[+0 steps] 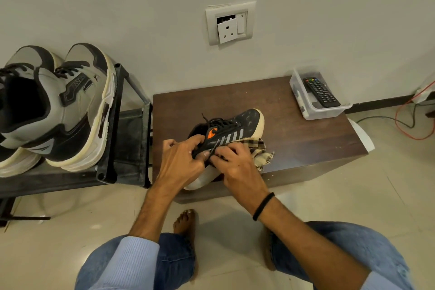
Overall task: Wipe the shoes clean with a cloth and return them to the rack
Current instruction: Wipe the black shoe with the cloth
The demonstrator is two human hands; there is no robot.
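Head view: where does the black mesh sneaker with orange logo (231, 128) lie?
— On the dark brown wooden table (306, 134), heel at the hands, toe pointing away to the right. The left hand (181, 160) grips its heel collar; the right hand (237, 167) bunches the checked beige cloth (260, 149) against its near side.
— And the black metal rack (122, 125)?
— Left of it, so I judge the left hand nearer for the return

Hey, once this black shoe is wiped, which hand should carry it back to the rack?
Probably left. The left hand grips the black shoe, and the rack stands on that side; the right hand holds the cloth.
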